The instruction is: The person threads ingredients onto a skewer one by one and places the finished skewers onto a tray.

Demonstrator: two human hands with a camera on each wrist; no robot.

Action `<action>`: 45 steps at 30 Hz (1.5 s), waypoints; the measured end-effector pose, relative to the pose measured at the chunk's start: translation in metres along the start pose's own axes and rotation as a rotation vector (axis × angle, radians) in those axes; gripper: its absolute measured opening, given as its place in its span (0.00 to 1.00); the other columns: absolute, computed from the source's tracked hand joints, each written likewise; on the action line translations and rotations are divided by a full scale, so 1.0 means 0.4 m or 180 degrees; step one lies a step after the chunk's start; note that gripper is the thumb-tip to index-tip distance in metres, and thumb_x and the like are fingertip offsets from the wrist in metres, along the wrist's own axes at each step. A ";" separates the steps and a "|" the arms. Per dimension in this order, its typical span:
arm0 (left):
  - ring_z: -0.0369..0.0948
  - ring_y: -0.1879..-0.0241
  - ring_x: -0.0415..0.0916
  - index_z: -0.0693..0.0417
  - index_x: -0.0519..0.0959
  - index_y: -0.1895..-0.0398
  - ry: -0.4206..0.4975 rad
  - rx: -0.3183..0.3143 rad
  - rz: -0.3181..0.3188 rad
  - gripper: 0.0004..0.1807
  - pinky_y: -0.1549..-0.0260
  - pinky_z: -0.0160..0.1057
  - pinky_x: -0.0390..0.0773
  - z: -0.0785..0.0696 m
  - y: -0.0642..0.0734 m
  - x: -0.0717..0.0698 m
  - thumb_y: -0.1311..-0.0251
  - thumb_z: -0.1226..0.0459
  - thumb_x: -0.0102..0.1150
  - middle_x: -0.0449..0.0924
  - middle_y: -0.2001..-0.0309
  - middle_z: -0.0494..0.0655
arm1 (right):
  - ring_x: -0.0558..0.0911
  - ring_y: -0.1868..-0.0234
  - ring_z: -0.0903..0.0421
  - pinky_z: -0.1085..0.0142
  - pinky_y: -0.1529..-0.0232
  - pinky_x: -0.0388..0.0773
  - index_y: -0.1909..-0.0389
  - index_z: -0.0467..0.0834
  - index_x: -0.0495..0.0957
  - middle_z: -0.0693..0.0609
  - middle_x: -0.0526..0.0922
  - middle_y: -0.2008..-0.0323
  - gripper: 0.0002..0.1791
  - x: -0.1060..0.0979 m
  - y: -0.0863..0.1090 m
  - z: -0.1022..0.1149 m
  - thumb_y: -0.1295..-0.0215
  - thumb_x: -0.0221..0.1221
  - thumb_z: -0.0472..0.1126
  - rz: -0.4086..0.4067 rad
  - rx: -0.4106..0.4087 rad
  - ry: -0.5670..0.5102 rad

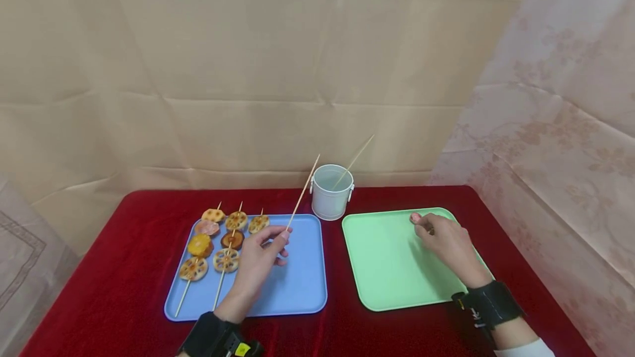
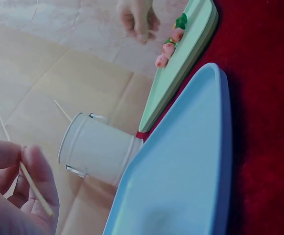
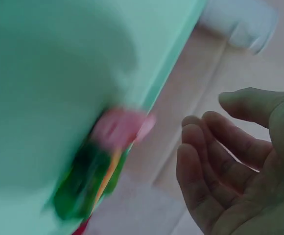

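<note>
Wooden, the stick [image 1: 303, 191] pinched by the left hand [image 1: 260, 260] looks light, stiff, snappable, best held at its near end; the right hand [image 1: 450, 242] holds nothing.

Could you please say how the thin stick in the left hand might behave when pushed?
The thin stick is probably stiff, since it extends straight, without sagging, from the left hand. It is likely light, being so slender. That thinness suggests it could snap if bent.
</note>
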State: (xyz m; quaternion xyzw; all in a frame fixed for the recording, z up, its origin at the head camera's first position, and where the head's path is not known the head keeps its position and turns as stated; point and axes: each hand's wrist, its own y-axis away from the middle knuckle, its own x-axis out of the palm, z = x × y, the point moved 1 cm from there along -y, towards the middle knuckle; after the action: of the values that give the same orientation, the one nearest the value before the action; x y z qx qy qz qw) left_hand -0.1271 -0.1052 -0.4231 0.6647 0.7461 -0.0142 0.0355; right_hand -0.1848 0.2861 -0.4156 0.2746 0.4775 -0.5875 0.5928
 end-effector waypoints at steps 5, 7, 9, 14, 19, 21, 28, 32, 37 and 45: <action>0.42 0.75 0.72 0.62 0.85 0.51 -0.0107 0.0007 -0.0089 0.11 0.78 0.32 0.72 0.005 -0.002 -0.002 0.27 0.64 0.61 0.79 0.66 0.58 | 0.73 0.75 0.58 0.61 0.77 0.63 0.66 0.41 0.83 0.57 0.76 0.79 0.06 -0.012 0.023 -0.054 0.32 0.62 0.39 0.0167 0.0144 0.0296; 0.42 0.76 0.71 0.61 0.85 0.51 -0.0139 -0.0002 -0.0096 0.11 0.77 0.32 0.70 0.006 -0.001 -0.002 0.27 0.64 0.60 0.79 0.68 0.57 | 0.69 0.75 0.56 0.61 0.77 0.62 0.67 0.41 0.83 0.55 0.72 0.79 0.06 -0.008 0.029 -0.063 0.33 0.64 0.40 0.0210 0.0159 0.0421; 0.41 0.76 0.70 0.61 0.85 0.51 -0.0145 -0.0018 -0.0089 0.11 0.77 0.32 0.70 0.008 0.000 -0.001 0.28 0.63 0.61 0.78 0.68 0.58 | 0.66 0.76 0.55 0.61 0.77 0.62 0.67 0.39 0.84 0.53 0.70 0.79 0.08 -0.002 0.034 -0.068 0.35 0.68 0.41 0.0250 0.0168 0.0485; 0.40 0.75 0.70 0.61 0.86 0.51 -0.0112 -0.0025 -0.0082 0.11 0.77 0.33 0.70 0.012 0.004 0.004 0.28 0.63 0.61 0.79 0.67 0.58 | 0.63 0.76 0.56 0.62 0.76 0.59 0.77 0.43 0.78 0.55 0.66 0.80 0.11 0.013 0.036 -0.073 0.38 0.69 0.39 0.0212 0.0124 0.0531; 0.40 0.74 0.70 0.61 0.86 0.51 -0.0076 -0.0062 -0.0107 0.11 0.76 0.32 0.70 0.015 0.005 0.007 0.28 0.63 0.61 0.80 0.66 0.57 | 0.61 0.73 0.55 0.62 0.75 0.59 0.82 0.46 0.72 0.53 0.63 0.79 0.15 0.024 0.035 -0.070 0.40 0.65 0.35 0.0093 -0.0033 0.0618; 0.41 0.74 0.70 0.60 0.86 0.51 -0.0064 -0.0099 -0.0107 0.11 0.76 0.32 0.70 0.016 0.005 0.007 0.28 0.63 0.61 0.80 0.67 0.57 | 0.62 0.73 0.54 0.61 0.74 0.59 0.82 0.47 0.70 0.52 0.64 0.79 0.15 0.027 0.034 -0.068 0.41 0.64 0.33 0.0053 -0.0077 0.0644; 0.41 0.74 0.70 0.60 0.86 0.50 -0.0067 -0.0169 -0.0083 0.12 0.76 0.33 0.70 0.019 0.004 0.007 0.28 0.62 0.61 0.80 0.68 0.56 | 0.68 0.74 0.55 0.60 0.74 0.67 0.78 0.45 0.73 0.52 0.71 0.78 0.11 0.033 0.032 -0.065 0.44 0.65 0.30 -0.0076 -0.0316 0.0643; 0.43 0.74 0.71 0.59 0.86 0.51 -0.0094 -0.0171 -0.0067 0.12 0.76 0.33 0.70 0.017 0.007 0.004 0.28 0.61 0.61 0.80 0.67 0.55 | 0.69 0.75 0.54 0.59 0.74 0.68 0.77 0.44 0.73 0.52 0.71 0.78 0.10 0.031 0.032 -0.059 0.45 0.65 0.30 -0.0146 -0.0300 0.0599; 0.43 0.75 0.70 0.58 0.86 0.51 -0.0155 -0.0149 -0.0022 0.11 0.77 0.33 0.69 0.015 0.008 -0.002 0.28 0.61 0.62 0.79 0.69 0.55 | 0.69 0.72 0.54 0.63 0.74 0.66 0.71 0.42 0.77 0.51 0.74 0.76 0.03 0.025 0.018 -0.025 0.44 0.63 0.33 -0.0374 -0.0272 0.0420; 0.46 0.74 0.72 0.56 0.85 0.44 -0.0273 -0.0090 0.0017 0.14 0.76 0.32 0.70 0.026 0.003 -0.009 0.28 0.63 0.60 0.81 0.65 0.58 | 0.81 0.62 0.52 0.57 0.62 0.76 0.50 0.41 0.86 0.49 0.83 0.61 0.15 0.003 -0.008 0.094 0.33 0.60 0.41 -0.0351 -0.0156 -0.0379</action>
State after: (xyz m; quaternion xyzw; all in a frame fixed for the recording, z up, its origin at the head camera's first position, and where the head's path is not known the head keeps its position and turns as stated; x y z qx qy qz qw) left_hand -0.1252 -0.1095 -0.4331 0.6650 0.7422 -0.0321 0.0769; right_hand -0.1789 0.2519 -0.4011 0.1978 0.4700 -0.6227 0.5935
